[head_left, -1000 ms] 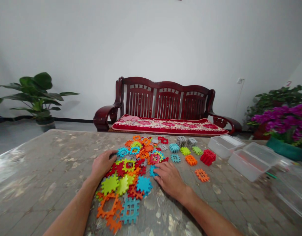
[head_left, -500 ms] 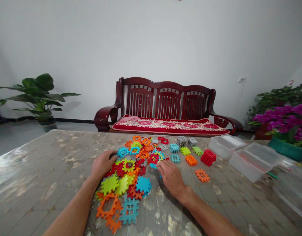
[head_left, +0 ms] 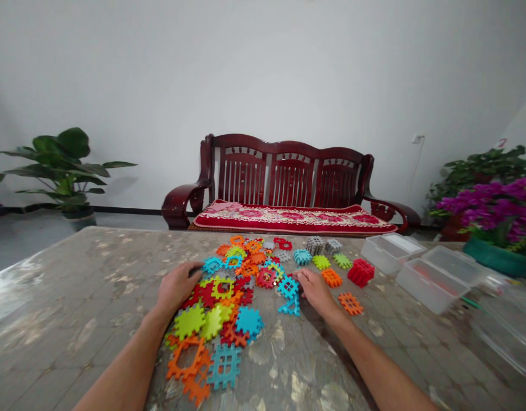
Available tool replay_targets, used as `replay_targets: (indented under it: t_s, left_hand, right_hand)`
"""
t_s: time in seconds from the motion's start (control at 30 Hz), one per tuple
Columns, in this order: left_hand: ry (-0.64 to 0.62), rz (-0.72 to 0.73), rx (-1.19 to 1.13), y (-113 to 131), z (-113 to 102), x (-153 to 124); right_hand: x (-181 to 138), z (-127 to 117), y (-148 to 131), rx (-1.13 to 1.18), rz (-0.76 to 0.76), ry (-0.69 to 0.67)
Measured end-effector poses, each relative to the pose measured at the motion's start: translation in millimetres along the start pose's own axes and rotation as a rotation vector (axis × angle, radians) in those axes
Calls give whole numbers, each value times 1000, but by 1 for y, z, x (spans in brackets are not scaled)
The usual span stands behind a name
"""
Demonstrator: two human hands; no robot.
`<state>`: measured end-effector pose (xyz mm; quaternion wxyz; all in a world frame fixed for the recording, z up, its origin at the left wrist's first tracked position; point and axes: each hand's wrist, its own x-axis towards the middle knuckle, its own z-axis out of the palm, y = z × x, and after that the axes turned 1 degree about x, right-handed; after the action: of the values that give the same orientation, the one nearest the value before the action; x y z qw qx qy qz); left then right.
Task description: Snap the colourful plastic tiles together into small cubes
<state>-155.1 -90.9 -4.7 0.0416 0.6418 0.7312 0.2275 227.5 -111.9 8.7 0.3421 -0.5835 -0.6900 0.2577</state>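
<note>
A loose pile of toothed plastic building tiles lies between my hands, with a yellow-green tile (head_left: 189, 321), an orange frame tile (head_left: 187, 358) and a blue window tile (head_left: 225, 365) at its near end. My left hand (head_left: 177, 288) rests at the pile's left edge, thumb and fingers apart and nothing visible in them. Right of the pile, my right hand (head_left: 317, 291) has its fingers closed at the edge of a blue four-hole tile (head_left: 288, 287). Just below that tile is a blue triangular piece (head_left: 290, 307). Some of the right fingertips are hidden.
Sorted stacks stand right of my right hand: blue (head_left: 302, 257), grey (head_left: 314, 245) and red (head_left: 361, 273) tiles. An orange tile (head_left: 350, 303) lies nearer. Clear plastic boxes (head_left: 429, 284) and a flower pot (head_left: 498, 255) occupy the table's right side. Behind is a wooden bench (head_left: 288, 171).
My right hand has moved right, away from the pile, with the blue four-hole tile at its fingers. The blue triangular piece has come into view. My left hand stays in place.
</note>
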Motion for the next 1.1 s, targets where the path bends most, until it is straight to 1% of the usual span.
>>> replay_targets:
  t_s: [0.1,0.33,0.47,0.63,0.83,0.9,0.97,1.1]
  left_hand:
    - [-3,-5,-2,0,0,0]
    - [-23,5,14,-2,0,2]
    - [-30,6,14,-3,1,2]
    - [-18,14,15,-3,2,2]
    - [-53,-16,39,-1,0,3]
    - [-55,-11,44,-1,0,3]
    - [-47,-2,41,-2,0,3]
    - [-44,7,32,-3,1,3]
  right_hand:
    - [-6,-2,-5,-72,-11,1]
    - [-22,3,-25,-424,-38,-44]
    - [-24,6,-30,-503,-46,-42]
    - [-24,7,-29,-517,-79,-26]
    - [-22,6,-25,-429,-78,-10]
    - [-19,3,-22,-380,-82,34]
    - [-14,-3,-19,-346,-66,109]
    - [-3,-24,-7,-336,40,256]
